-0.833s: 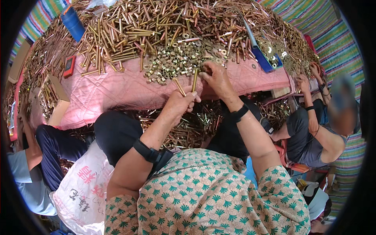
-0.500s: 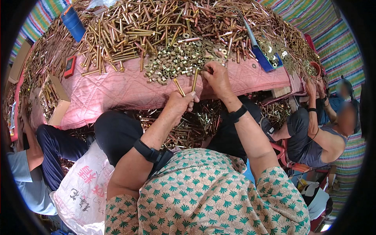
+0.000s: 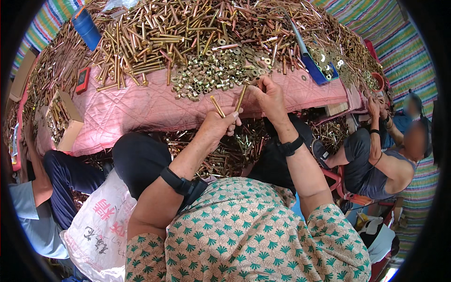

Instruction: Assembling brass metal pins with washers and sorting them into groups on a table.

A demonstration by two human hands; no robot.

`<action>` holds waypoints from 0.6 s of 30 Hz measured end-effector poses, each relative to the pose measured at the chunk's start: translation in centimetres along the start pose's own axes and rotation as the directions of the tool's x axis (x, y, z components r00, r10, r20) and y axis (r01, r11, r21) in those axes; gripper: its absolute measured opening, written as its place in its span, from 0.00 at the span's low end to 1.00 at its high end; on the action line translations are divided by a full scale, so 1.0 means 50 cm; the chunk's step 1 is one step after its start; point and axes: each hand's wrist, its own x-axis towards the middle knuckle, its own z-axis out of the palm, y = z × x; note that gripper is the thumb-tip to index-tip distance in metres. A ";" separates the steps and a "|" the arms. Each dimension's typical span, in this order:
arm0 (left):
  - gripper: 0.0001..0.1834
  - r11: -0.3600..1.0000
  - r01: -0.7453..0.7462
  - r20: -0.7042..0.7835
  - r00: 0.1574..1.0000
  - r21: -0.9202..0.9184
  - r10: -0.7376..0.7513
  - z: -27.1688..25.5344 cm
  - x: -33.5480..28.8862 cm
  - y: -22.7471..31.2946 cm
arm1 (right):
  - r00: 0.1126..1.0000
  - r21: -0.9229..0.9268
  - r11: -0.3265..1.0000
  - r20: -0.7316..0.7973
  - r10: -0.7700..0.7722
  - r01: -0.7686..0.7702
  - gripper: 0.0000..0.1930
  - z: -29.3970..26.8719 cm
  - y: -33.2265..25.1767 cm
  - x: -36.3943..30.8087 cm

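My left hand [image 3: 220, 126] is closed around two long brass-coloured bolts. One bolt [image 3: 216, 105] sticks up to the left; the other bolt [image 3: 242, 97] leans right, toward my other hand. The thumb and forefinger of my right hand [image 3: 271, 99] are pinched together at that bolt's upper end. Any small part between those fingertips is too small to make out. Just beyond both hands, a heap of short metal sleeves [image 3: 202, 75] lies on the pink quilted cloth [image 3: 141, 108], with flat washers [image 3: 256, 64] mixed in at its right.
Long bolts [image 3: 150, 35] are piled across the back. A blue tray [image 3: 314, 71] of washers lies right, a blue cup [image 3: 86, 29] and red device [image 3: 82, 80] left. A cardboard box [image 3: 71, 134] holds bolts. Other people [image 3: 376, 164] sit at both sides.
My right hand has moved slightly right and lower, its fingertips now at the right bolt's end. That bolt has tilted further right. My left hand has shifted slightly right.
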 end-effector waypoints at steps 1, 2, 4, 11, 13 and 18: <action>0.16 1.000 -0.022 -0.002 1.000 -0.003 0.022 0.000 -0.001 -0.001 | 0.997 -0.103 0.993 0.046 -0.058 0.063 0.16 -0.001 -0.001 -0.001; 0.16 0.999 -0.045 -0.004 0.999 -0.006 0.045 0.000 -0.002 -0.001 | 0.997 -0.102 0.993 0.046 -0.058 0.063 0.16 0.000 0.002 -0.001; 0.15 0.998 -0.055 -0.012 0.998 0.042 0.056 0.001 0.000 0.002 | 1.000 -0.048 0.999 0.011 -0.010 0.011 0.15 0.001 0.008 -0.002; 0.15 0.996 -0.070 -0.013 0.997 0.050 0.071 0.007 0.001 -0.001 | 0.987 -0.239 0.958 -0.006 -0.162 0.156 0.12 -0.003 -0.004 -0.018; 0.15 0.995 -0.085 -0.039 0.995 0.049 0.087 0.002 0.007 -0.008 | 0.963 -0.271 0.926 0.138 -0.232 0.262 0.10 0.000 -0.037 -0.028; 0.13 0.986 -0.124 -0.088 0.987 0.107 0.134 -0.005 0.012 -0.005 | 0.940 -0.148 0.966 0.301 -0.162 0.214 0.08 -0.018 -0.050 -0.035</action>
